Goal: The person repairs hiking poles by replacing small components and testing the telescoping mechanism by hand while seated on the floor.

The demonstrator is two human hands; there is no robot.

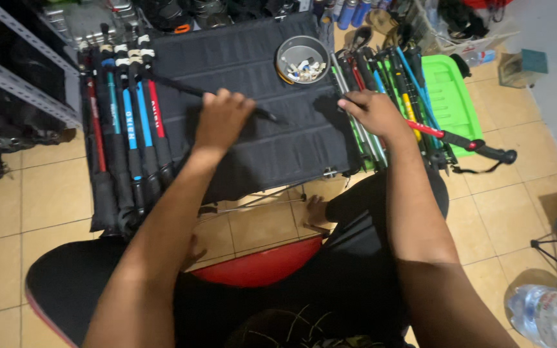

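My left hand (pixel 222 117) is closed around a thin black pole section (pixel 175 86) that lies slanted across a black fabric folding table (pixel 253 58). My right hand (pixel 374 111) grips a red-and-black trekking pole (pixel 469 143) whose black handle points right, over a pile of mixed poles (pixel 388 84). A row of black, blue and red trekking poles (pixel 127 129) lies along the table's left edge.
A round metal bowl (pixel 302 59) with small white parts sits at the table's far side. A green plastic tray (pixel 452 96) lies under the right pile. A metal shelf (pixel 14 71) stands left, a clear water bottle (pixel 549 312) at bottom right, a red stool (pixel 259 265) below.
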